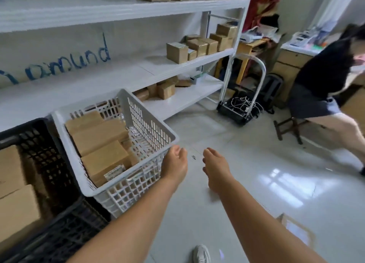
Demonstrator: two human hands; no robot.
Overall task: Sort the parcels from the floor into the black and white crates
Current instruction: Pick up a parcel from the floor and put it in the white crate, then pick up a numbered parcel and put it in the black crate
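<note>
The white crate (152, 124) stands on the floor at centre left and holds several brown parcels (104, 158). To its left is the black crate (43, 150), with large brown parcels (15, 201) inside. My left hand (175, 162) hovers by the white crate's right corner, fingers loosely curled, holding nothing. My right hand (215, 164) reaches out over the bare floor beside it, also holding nothing. One brown parcel (294, 229) lies on the floor at the lower right.
White shelving (177, 65) with more brown boxes runs along the left wall. A black trolley (239, 108) with cables stands past the shelves. A person in black (325, 81) sits on a stool at the right. My white shoe (201, 254) shows at the bottom.
</note>
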